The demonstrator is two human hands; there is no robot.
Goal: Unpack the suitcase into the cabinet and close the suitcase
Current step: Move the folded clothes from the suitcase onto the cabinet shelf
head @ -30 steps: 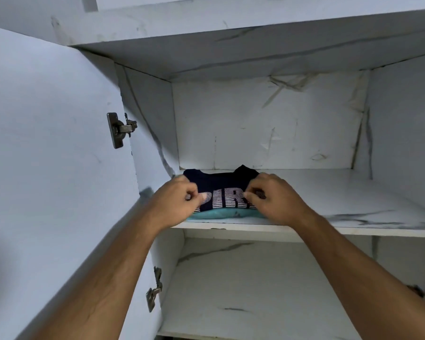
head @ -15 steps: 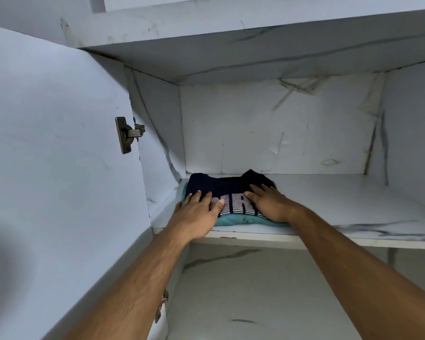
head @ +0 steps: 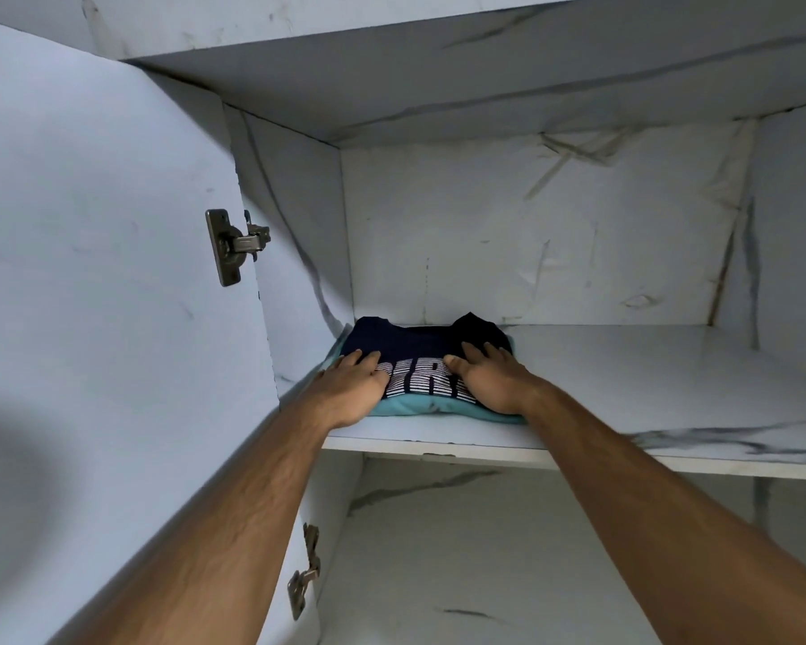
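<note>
Both of the person's hands lie flat on a small stack of folded clothes in the middle of the frame. The left hand (head: 352,388) rests with straight fingers on the left part of the navy T-shirt (head: 419,349), and the right hand (head: 492,381) presses the right part the same way; neither grip is closed around the cloth, the fingers simply lie spread on top. The navy shirt shows white striped lettering between the two hands, partly covered by them. Under it lies a folded teal garment (head: 419,407), its edge showing along the front and at the left. The stack sits on the cabinet shelf (head: 647,388), pushed toward the back left corner, close to the left side wall (head: 299,235) and near the back panel (head: 531,235). The cabinet door (head: 103,272) stands open across the left of the frame, with one metal hinge (head: 233,246) at mid-height and a lower hinge (head: 306,574) near the bottom. Below the shelf a second compartment (head: 461,574) opens. The suitcase is not in sight.
</note>
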